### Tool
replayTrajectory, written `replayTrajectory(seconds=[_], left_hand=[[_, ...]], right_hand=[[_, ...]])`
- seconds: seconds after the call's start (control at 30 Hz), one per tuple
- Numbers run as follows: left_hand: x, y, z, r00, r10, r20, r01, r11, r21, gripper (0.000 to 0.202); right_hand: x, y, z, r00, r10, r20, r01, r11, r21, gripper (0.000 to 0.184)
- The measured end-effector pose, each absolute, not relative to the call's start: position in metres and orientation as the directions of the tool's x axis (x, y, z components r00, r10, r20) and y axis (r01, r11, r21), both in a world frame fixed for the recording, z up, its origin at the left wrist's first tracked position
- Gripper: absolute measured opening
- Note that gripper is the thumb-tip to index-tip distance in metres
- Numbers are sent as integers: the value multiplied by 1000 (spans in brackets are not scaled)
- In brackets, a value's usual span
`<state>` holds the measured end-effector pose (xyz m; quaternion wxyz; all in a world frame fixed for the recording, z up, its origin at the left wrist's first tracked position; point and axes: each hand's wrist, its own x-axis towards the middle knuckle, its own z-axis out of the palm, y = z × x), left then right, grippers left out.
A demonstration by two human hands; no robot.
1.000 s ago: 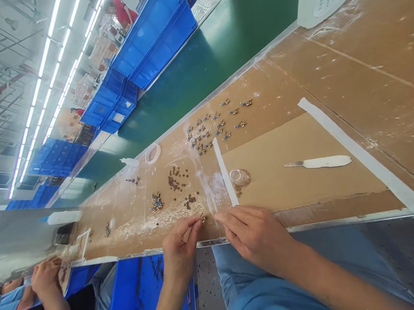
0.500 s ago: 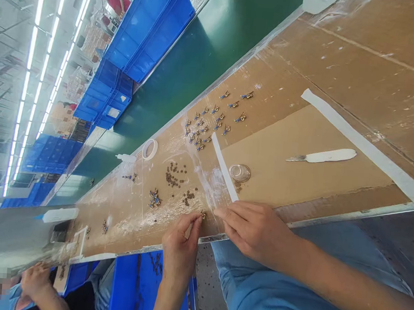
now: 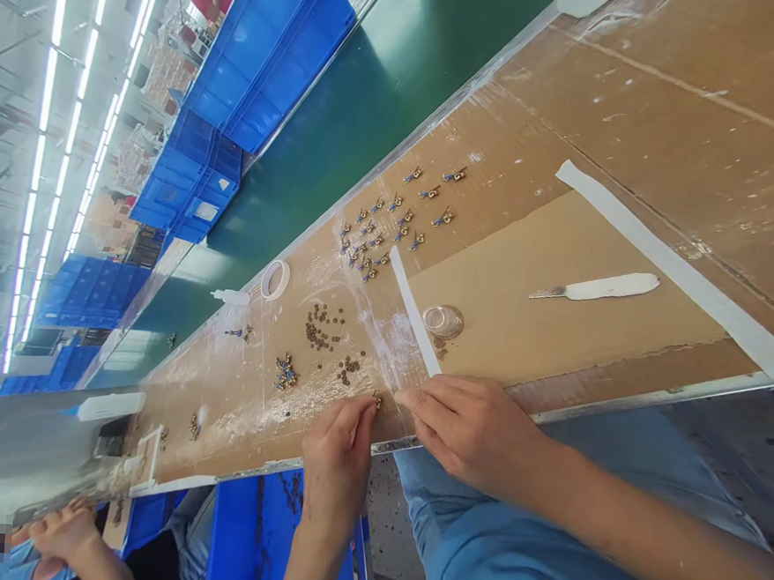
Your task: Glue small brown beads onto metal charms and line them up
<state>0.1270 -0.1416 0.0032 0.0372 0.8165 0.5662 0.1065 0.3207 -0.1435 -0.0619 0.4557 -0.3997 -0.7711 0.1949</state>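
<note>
My left hand (image 3: 340, 446) pinches a tiny figurine (image 3: 377, 401) between thumb and forefinger, low over the table's near edge. Just to its right, my right hand (image 3: 474, 424) has its fingertips pressed together, pointing at the figurine across a small gap; anything between them is too small to make out. Beyond the left hand lie small brown round beads (image 3: 348, 371) and a larger scatter of brown beads (image 3: 322, 328). A heap of blue-and-gold figurines (image 3: 286, 372) sits left of them. Several more figurines (image 3: 402, 216) are spread out farther back.
A small clear cup (image 3: 443, 321) stands beside a white tape strip (image 3: 416, 310). To the right lies a white-handled knife (image 3: 605, 288). A tape roll (image 3: 275, 279) and white bottle (image 3: 231, 297) lie near the green belt (image 3: 346, 110). Another person's hand (image 3: 69, 533) is at lower left.
The view has shifted slightly, so the table items appear a little farther left. Both hands stay nearly in place, the left still pinching the figurine.
</note>
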Motion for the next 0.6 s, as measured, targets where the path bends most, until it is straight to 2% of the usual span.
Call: replayTrajectory(seconds=[0.1, 0.2, 0.3, 0.37, 0.43, 0.6], left_hand=[[134, -140, 5, 418, 896, 152, 900, -431, 70, 17], [139, -138, 7, 472, 874, 114, 881, -472, -30, 21], [140, -135, 9, 483, 871, 84, 875, -480, -53, 25], [139, -134, 10, 458, 883, 99, 888, -460, -2, 25], [137, -137, 11, 390, 911, 130, 909, -404, 100, 22], [136, -157, 16, 128, 977, 169, 855, -195, 480, 11]], right_hand=[[320, -144, -62, -259, 789, 558, 445, 610, -656, 12], [321, -144, -61, -261, 793, 550, 442, 605, -663, 12], [321, -145, -61, -264, 800, 539, 436, 597, -673, 12], [322, -145, -61, -256, 802, 540, 428, 595, -680, 12], [322, -145, -61, -238, 799, 552, 411, 597, -689, 14], [320, -142, -58, -163, 809, 565, 293, 587, -755, 19]])
